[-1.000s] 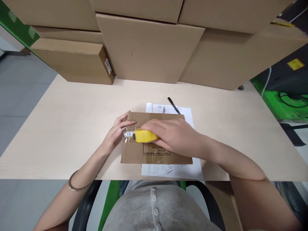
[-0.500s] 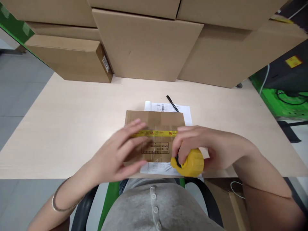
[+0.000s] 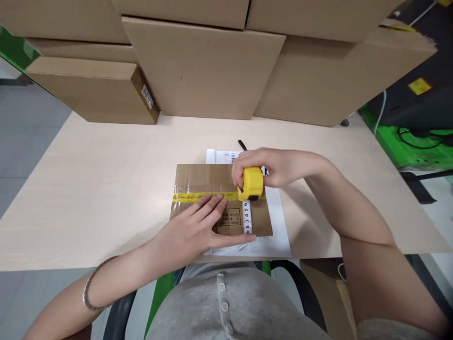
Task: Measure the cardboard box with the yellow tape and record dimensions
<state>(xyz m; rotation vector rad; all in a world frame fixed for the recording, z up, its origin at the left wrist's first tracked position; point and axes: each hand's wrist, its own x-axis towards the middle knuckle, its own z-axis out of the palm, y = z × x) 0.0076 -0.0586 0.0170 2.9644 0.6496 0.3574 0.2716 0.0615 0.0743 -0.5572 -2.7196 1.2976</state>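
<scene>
A small brown cardboard box (image 3: pixel 205 177) lies on the table, with yellow printed tape (image 3: pixel 187 197) across its top and a block of dark print. My right hand (image 3: pixel 272 166) is closed around a yellow tape measure (image 3: pixel 252 182) above the box's right part. From it a short white blade (image 3: pixel 247 217) with numbers runs down over the box top to the near edge. My left hand (image 3: pixel 198 226) lies flat on the box, fingers stretched out. Its thumb touches the blade's end at that near edge. Beneath the box are white printed papers (image 3: pixel 279 231).
Large cardboard boxes (image 3: pixel 205 71) stand along the table's back, with a flatter labelled box (image 3: pixel 92 89) at the left. A black pen (image 3: pixel 242 145) pokes out behind the small box. Dark equipment and cables (image 3: pixel 421 137) are beyond the right edge.
My right hand has moved away from my body over the box, and the tape measure's blade now shows pulled out. The left hand has settled on the box, thumb at the blade's end.
</scene>
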